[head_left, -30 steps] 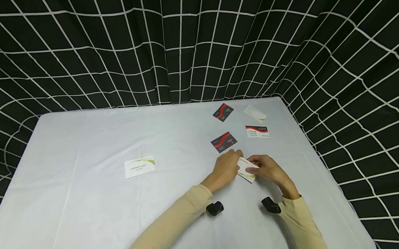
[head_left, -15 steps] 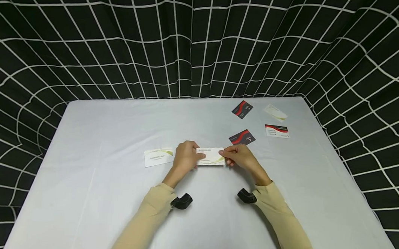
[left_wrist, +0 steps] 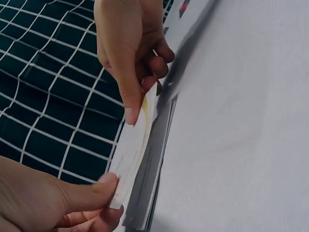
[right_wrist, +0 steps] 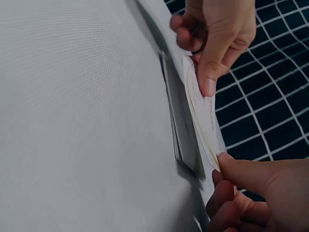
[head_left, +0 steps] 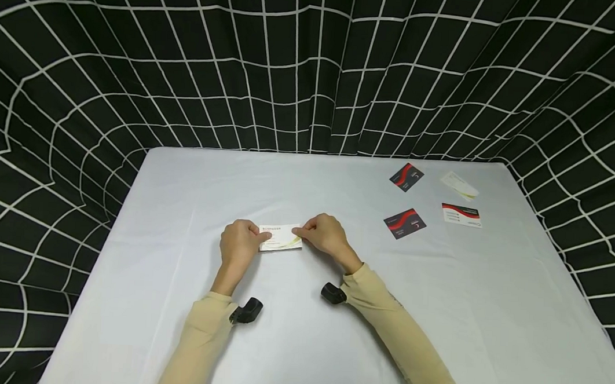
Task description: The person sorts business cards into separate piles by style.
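Note:
A white business card (head_left: 282,237) with a yellow-green curve is held between both hands over the left-middle of the table. My left hand (head_left: 238,243) pinches its left end, thumb on top. At the other end, my right hand (head_left: 327,235) pinches the card between thumb and fingers. Both wrist views show the card bowed slightly, just above a small stack of cards (left_wrist: 146,188) lying on the white cloth. From the head, the held card and hands hide that stack. Whether the held card touches the stack, I cannot tell.
On the right lie two dark cards with red waves, a nearer one (head_left: 405,223) and a farther one (head_left: 406,177). Beside them are a white-and-red card (head_left: 461,216) and a white-green card (head_left: 460,185). A black curtain with white grid lines (head_left: 314,70) borders the table (head_left: 288,353).
Both hands have brought the white card leftward from near the dark cards to over the stack on the left. The card has turned nearly level. The head view has swung left.

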Demonstrator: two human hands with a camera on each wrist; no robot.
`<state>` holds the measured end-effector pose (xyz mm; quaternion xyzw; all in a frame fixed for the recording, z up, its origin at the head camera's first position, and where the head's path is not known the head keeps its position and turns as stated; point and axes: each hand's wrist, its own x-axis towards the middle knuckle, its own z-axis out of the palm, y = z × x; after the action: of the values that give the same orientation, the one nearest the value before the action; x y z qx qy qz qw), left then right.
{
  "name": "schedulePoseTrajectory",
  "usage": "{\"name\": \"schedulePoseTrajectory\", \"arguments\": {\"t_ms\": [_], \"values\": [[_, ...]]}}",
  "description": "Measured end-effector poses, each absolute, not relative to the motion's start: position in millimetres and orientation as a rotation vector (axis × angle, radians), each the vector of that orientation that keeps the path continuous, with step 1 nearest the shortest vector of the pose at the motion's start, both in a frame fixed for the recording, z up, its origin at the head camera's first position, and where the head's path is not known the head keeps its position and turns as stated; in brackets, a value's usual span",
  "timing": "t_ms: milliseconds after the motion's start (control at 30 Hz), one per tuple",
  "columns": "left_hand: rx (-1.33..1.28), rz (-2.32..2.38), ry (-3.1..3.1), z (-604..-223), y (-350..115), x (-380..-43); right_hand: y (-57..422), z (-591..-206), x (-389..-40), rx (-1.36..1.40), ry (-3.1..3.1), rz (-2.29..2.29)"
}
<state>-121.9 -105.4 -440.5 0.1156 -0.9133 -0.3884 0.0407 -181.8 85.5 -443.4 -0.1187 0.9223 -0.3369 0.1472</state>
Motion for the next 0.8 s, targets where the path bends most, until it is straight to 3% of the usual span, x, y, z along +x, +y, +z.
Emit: {"name": "schedulePoseTrajectory", "arguments": {"t_ms": [800], "values": [[0.345,-0.924,-3.008,-441.1,-101.9,-124.9,74.3,-451.7,-175.7,-0.418,2.800,-0.846]]}}
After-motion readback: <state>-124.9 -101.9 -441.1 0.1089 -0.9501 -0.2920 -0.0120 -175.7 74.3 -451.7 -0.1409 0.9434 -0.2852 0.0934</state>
